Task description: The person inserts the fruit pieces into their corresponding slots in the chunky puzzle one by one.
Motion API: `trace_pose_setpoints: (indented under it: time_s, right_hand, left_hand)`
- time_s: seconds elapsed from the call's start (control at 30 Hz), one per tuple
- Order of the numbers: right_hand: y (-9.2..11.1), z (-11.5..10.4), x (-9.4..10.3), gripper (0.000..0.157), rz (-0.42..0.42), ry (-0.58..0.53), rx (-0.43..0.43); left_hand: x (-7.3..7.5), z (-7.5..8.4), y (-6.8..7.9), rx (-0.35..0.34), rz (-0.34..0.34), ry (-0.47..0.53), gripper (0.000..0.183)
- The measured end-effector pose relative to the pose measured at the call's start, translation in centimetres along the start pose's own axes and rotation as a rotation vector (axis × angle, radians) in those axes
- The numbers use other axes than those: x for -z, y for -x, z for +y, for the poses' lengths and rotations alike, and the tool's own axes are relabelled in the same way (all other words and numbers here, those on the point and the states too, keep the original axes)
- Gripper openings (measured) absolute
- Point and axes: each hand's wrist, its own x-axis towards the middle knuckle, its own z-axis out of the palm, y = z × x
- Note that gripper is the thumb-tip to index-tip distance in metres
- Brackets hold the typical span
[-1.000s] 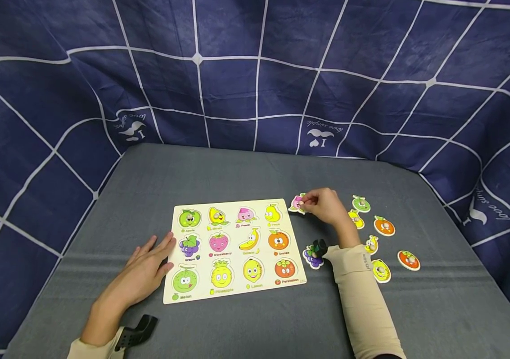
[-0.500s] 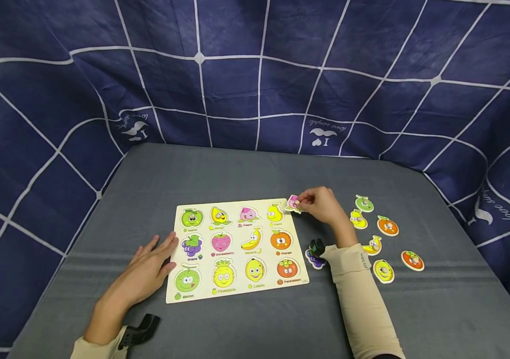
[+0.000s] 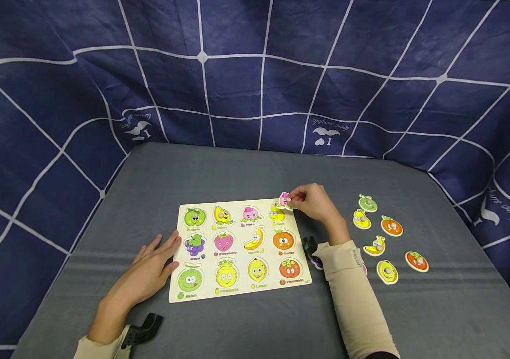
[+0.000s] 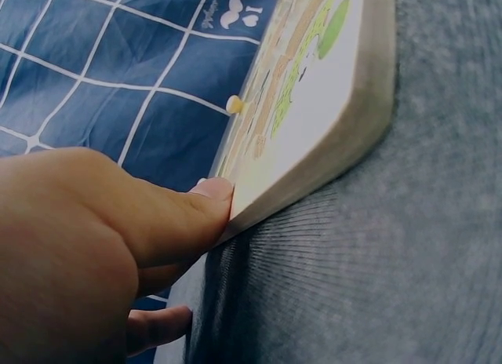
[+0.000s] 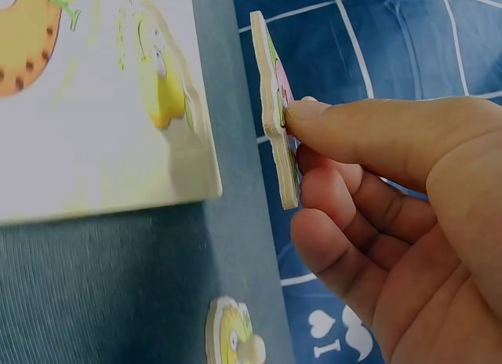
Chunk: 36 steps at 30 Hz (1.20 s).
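My right hand pinches a pink peach puzzle piece by its knob, above the top right corner of the fruit puzzle board. The right wrist view shows the peach piece edge-on and tilted, apart from the board, with thumb and fingertips at its knob. My left hand rests at the board's left edge with fingers extended; in the left wrist view its thumb touches the board's side. An apple piece and a mango piece sit in the board's top row.
Loose fruit pieces lie right of the board: green melon, pear, orange, banana, lemon and persimmon. A grape piece is partly hidden by the right wrist. A blue checked curtain surrounds the grey table.
My right hand has carried the peach piece left, from beside the board to above its top right corner. The left hand stays at the board's left edge. The view has shifted slightly.
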Motion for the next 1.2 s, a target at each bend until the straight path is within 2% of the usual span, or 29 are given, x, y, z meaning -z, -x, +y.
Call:
trace_pose_setpoints:
  time_s: [0.5,1.2]
  right_hand:
    - [-0.7,-1.7,-1.6,0.004,-0.044,-0.01,0.039]
    - [-1.5,-3.7,-5.0,0.004,-0.139,-0.015,0.081]
  left_hand:
    - [-0.1,0.0,0.0,0.008,-0.004,-0.002,0.056]
    - [0.1,0.1,0.1,0.012,0.007,-0.002,0.055]
